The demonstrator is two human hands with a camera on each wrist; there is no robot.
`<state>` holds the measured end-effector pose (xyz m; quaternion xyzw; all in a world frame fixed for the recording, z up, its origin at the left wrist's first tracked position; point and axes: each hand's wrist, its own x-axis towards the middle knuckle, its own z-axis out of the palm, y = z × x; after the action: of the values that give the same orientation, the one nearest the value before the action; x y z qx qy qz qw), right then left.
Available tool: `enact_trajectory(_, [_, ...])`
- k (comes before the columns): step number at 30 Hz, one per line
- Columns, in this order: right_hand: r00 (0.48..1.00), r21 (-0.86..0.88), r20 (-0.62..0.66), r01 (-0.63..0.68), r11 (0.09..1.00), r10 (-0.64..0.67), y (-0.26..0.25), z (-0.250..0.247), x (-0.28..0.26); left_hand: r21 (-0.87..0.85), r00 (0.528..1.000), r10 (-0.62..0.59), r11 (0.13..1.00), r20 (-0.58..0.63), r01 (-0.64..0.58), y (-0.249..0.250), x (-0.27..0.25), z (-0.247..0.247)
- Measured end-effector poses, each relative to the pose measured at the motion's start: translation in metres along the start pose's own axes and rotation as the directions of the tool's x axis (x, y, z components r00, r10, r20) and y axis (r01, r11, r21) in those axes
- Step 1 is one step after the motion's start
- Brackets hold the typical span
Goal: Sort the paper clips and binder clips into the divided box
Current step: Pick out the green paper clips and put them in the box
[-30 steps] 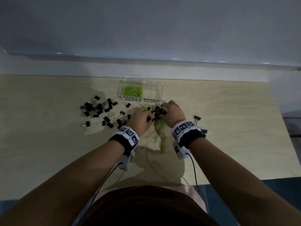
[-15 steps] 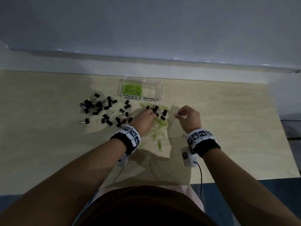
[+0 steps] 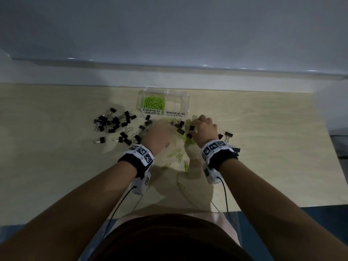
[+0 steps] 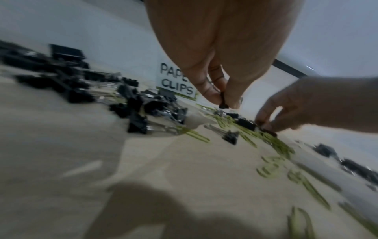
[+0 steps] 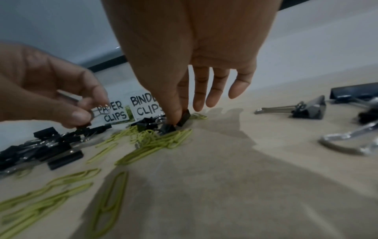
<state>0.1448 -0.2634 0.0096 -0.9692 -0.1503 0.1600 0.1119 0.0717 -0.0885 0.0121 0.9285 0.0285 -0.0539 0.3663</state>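
The clear divided box stands at the back of the table; its "PAPER CLIPS" side holds green paper clips, and its "BINDER CLIPS" side looks bare. A mixed heap of black binder clips and green paper clips lies in front of it. Above the heap, my left hand pinches a small black binder clip between thumb and finger. My right hand pinches another black binder clip at the heap's right side, its other fingers straight.
A large scatter of black binder clips lies left of the box. Loose green paper clips trail toward the near edge between my wrists. A few more binder clips lie to the right of my right wrist. A wall runs behind the table.
My right hand has come back left and forward from the open table onto the heap and taken a binder clip. The left hand has shifted slightly left.
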Motion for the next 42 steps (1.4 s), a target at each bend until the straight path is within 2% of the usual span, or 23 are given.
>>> enact_trajectory(3, [1.0, 0.104, -0.001, 0.031, 0.994, -0.031, 0.003, -0.002, -0.001, 0.023, 0.988, -0.063, 0.997, -0.142, 0.067, -0.021, -0.004, -0.015])
enact_trajectory(5, [0.999, 0.222, -0.01, 0.044, 0.974, -0.043, 0.011, -0.003, -0.004, 0.135, 0.986, -0.065, 0.987, -0.154, 0.086, -0.035, -0.006, -0.02])
enact_trajectory(7, [0.998, 0.315, -0.069, 0.014, 0.949, 0.008, 0.022, -0.005, -0.01, 0.196, 0.995, -0.033, 0.979, -0.094, 0.051, -0.038, -0.008, -0.019])
enact_trajectory(9, [0.983, 0.406, -0.138, -0.052, 0.912, 0.118, 0.036, -0.008, -0.018, 0.205, 0.999, 0.036, 0.978, 0.024, -0.04, -0.031, -0.011, -0.012])
enact_trajectory(12, [0.962, 0.395, -0.149, -0.155, 0.905, 0.23, 0.054, -0.006, -0.028, 0.233, 0.965, 0.124, 0.956, 0.23, -0.179, -0.021, -0.016, 0.003])
enact_trajectory(15, [0.971, 0.184, -0.169, -0.137, 0.973, 0.169, 0.053, 0.0, -0.034, 0.29, 0.934, 0.177, 0.918, 0.31, -0.27, -0.021, -0.018, 0.013])
enact_trajectory(19, [0.99, 0.045, -0.125, 0.069, 0.997, -0.063, 0.026, 0.001, -0.033, 0.303, 0.931, 0.206, 0.905, 0.3, -0.298, -0.022, -0.019, 0.012])
enact_trajectory(22, [0.979, -0.011, -0.069, 0.192, 0.981, -0.192, 0.011, 0.003, -0.027, 0.295, 0.957, 0.228, 0.915, 0.179, -0.274, -0.021, -0.019, 0.005])
enact_trajectory(25, [0.977, -0.081, 0.032, 0.213, 0.974, -0.211, 0.004, 0.004, -0.022, 0.294, 0.994, 0.107, 0.951, -0.027, -0.094, -0.027, -0.014, -0.013])
enact_trajectory(27, [0.976, -0.116, 0.054, 0.218, 0.969, -0.212, 0.003, 0.004, -0.02, 0.303, 0.988, 0.076, 0.952, -0.133, -0.032, -0.034, -0.012, -0.025])
enact_trajectory(28, [0.974, -0.115, 0.063, 0.224, 0.968, -0.217, 0.003, 0.004, -0.02, 0.297, 0.986, 0.072, 0.955, -0.149, -0.024, -0.037, -0.012, -0.028])
enact_trajectory(30, [0.97, -0.083, 0.085, 0.236, 0.968, -0.229, 0.005, 0.003, -0.02, 0.284, 0.99, 0.091, 0.957, -0.109, -0.056, -0.041, -0.018, -0.03])
enact_trajectory(33, [0.958, -0.001, 0.099, 0.269, 0.963, -0.268, 0.006, -0.002, -0.02, 0.337, 0.984, 0.177, 0.927, -0.002, -0.166, -0.044, -0.034, -0.021])
enact_trajectory(35, [0.951, 0.066, 0.101, 0.286, 0.956, -0.292, 0.007, -0.005, -0.022, 0.363, 0.987, 0.153, 0.918, 0.04, -0.157, -0.045, -0.042, -0.012])
enact_trajectory(38, [0.945, 0.091, 0.105, 0.3, 0.95, -0.308, 0.009, -0.007, -0.029, 0.366, 0.995, 0.096, 0.925, 0.024, -0.098, -0.043, -0.044, -0.007])
enact_trajectory(42, [0.966, 0.117, -0.007, 0.259, 0.959, -0.259, 0.027, -0.005, -0.038, 0.365, 0.996, 0.025, 0.929, 0.083, -0.054, -0.028, -0.037, 0.0])
